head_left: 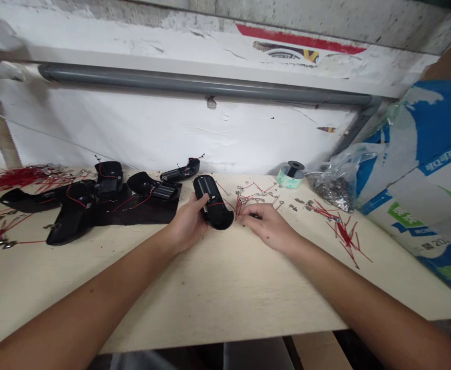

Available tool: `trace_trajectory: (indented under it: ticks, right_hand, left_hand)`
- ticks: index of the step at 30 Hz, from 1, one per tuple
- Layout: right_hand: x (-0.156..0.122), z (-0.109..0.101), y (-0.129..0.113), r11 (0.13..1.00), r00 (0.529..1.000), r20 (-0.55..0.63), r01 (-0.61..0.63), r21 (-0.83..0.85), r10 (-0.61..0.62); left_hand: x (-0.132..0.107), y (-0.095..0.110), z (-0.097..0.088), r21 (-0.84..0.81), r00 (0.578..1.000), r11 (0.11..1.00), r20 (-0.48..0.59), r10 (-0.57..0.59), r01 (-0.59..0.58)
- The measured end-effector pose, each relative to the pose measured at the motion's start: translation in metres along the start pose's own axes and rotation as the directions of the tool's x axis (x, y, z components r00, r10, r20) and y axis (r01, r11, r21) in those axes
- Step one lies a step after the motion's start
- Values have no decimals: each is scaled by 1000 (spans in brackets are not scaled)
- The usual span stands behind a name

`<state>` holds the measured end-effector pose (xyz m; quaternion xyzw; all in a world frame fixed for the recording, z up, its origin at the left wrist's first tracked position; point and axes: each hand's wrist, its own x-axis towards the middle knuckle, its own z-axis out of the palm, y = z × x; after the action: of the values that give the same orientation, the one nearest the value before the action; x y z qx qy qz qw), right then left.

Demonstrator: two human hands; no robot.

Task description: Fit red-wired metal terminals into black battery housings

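My left hand (190,222) grips a black plastic housing (222,220) by its left side, thumb over the hollow inside. The housing is tilted above the table, its rounded end toward me. A red wire (218,204) runs across it toward my right hand (266,224). The fingers of that hand are pinched together just right of the housing; the wire's end seems to be between them, though the fingertips hide it. Behind the right hand lie loose red wires and small metal contacts (244,194).
Several black housings (71,208) with red wires lie at left on a dark sheet (141,210). A red wire heap (13,182) is far left. Tape (290,177), a bag of metal parts (335,187), a wire bunch (346,234) and a blue-white carton (421,180) stand right.
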<state>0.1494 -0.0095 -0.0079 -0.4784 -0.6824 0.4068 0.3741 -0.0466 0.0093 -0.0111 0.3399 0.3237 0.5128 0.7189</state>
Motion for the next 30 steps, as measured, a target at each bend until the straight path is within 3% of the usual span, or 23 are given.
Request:
trace_trajectory:
  ticks: [4,6,12,17,20,25,27,30]
  right_hand:
    - [-4,8,-9,957,995,18,-103,272,102]
    - [-9,16,-14,946,991,73,-131,295,115]
    - [-25,42,-19,999,990,138,-38,15,36]
    - [-28,48,-16,950,980,141,171,-261,-138]
    - [-28,40,-21,939,965,212,209,-275,-152]
    - [-21,5,-24,954,911,413,129,-271,-6]
    - [-15,-10,-19,944,925,380,121,-307,5]
    - [-4,-28,-4,885,984,168,136,-445,-67]
  left_hand:
    - [-1,-2,4,-6,999,1000,46,22,-21]
    - [-2,-4,6,-12,998,999,55,43,-43]
    - [0,-8,7,-37,994,994,-3,106,-106]
    - [-1,-5,8,-37,999,999,16,41,-40]
    - [-2,-2,7,-64,1000,998,-19,-4,3]
    - [1,0,1,-51,998,998,-61,-31,28]
    - [1,0,-1,-24,997,1000,-72,-9,8]
    - [3,-2,-5,110,993,992,-84,78,-68]
